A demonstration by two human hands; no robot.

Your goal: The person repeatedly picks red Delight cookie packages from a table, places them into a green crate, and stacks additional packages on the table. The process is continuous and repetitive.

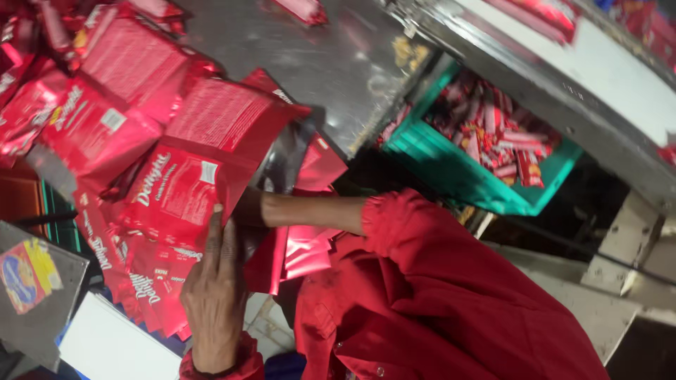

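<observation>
My left hand (213, 292) lies back-up, fingers together, on a fanned stack of flat red foil pouches (151, 281) and grips it at the lower left. Its fingertips touch a larger red pouch (179, 193) with white lettering. My right forearm (313, 211), in a red sleeve, reaches left under that pouch. The right hand itself is hidden behind it. More red pouches (127, 77) are heaped on the steel table (338, 63) beyond.
A green plastic crate (451, 172) filled with small red wrapped bars stands under a grey metal conveyor frame (563, 105) at the upper right. A white sheet (113, 348) and a grey board with a colourful label (28, 274) lie at the lower left.
</observation>
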